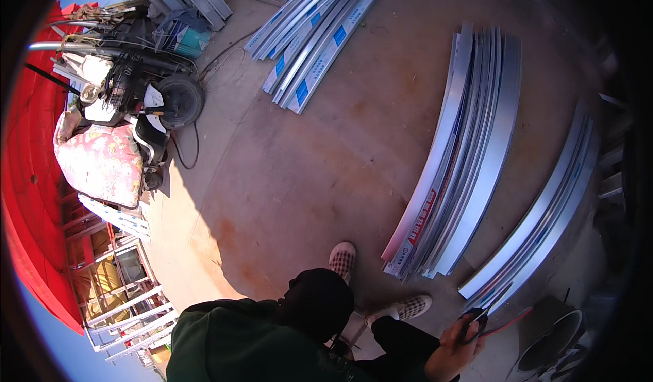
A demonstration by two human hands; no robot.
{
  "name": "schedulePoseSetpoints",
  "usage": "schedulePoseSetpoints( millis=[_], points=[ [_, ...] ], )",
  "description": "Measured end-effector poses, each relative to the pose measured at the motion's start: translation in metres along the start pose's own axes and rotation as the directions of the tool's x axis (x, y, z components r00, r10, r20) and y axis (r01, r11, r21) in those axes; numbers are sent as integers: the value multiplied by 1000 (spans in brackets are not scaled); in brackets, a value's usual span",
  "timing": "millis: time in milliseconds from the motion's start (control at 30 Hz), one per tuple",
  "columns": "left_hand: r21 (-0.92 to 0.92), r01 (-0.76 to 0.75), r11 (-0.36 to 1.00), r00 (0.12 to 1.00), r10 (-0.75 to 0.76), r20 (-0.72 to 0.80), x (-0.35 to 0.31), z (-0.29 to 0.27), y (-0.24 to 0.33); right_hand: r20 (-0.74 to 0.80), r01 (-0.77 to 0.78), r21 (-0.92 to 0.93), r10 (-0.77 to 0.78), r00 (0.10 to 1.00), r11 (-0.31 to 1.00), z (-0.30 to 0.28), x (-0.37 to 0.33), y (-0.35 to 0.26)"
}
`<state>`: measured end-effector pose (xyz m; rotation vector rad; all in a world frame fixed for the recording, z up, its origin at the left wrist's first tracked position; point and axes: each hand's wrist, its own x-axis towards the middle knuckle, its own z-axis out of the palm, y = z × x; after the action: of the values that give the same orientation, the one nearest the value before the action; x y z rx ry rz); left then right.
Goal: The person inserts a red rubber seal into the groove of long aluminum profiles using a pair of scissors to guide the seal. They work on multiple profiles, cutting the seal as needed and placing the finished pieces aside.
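Note:
My right hand (454, 349) is low on the right, its fingers closed around the dark loop handles of a pair of scissors (474, 325). The blades are hard to make out against the metal strips behind them. Just beyond the scissors lies a small bundle of long silvery metal profiles (537, 222). A dark green garment (252, 341) and a dark rounded shape (316, 304) fill the lower middle. No part of my left hand shows. Two checkered shoes (342, 259) rest on the floor.
A thick bundle of metal profiles (469, 151) lies right of centre, another with blue labels (320, 38) farther off. At left stand a scooter with a pink patterned cover (102, 161), a rack of pale bars (132, 317) and a red canopy (30, 225). A dark round container (554, 334) is lower right.

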<state>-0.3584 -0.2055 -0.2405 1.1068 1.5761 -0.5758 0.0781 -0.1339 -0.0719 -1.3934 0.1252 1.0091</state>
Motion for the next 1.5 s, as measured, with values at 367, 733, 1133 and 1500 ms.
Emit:
schedulePoseSetpoints(
  millis=[367, 733, 1133, 1500],
  points=[
    [-1, 223, 975, 964, -220, 152, -72, -45, 21, -134, -347, -204, 325, 936, 915, 33, 7, -6],
    [77, 240, 968, 947, -250, 200, -209, -130, 40, -170, -488, 129, 504, 847, 863, -27, -29, 48],
    [-25, -31, 999, 995, 29, -96, -246, -288, 121, -308, -556, 7, 531, 789, 831, -160, -169, -24],
    [-315, 52, 948, 993, -83, -85, -260, -386, 48, -455, -758, -263, 616, 643, 597, -53, -285, -67]
  ],
)
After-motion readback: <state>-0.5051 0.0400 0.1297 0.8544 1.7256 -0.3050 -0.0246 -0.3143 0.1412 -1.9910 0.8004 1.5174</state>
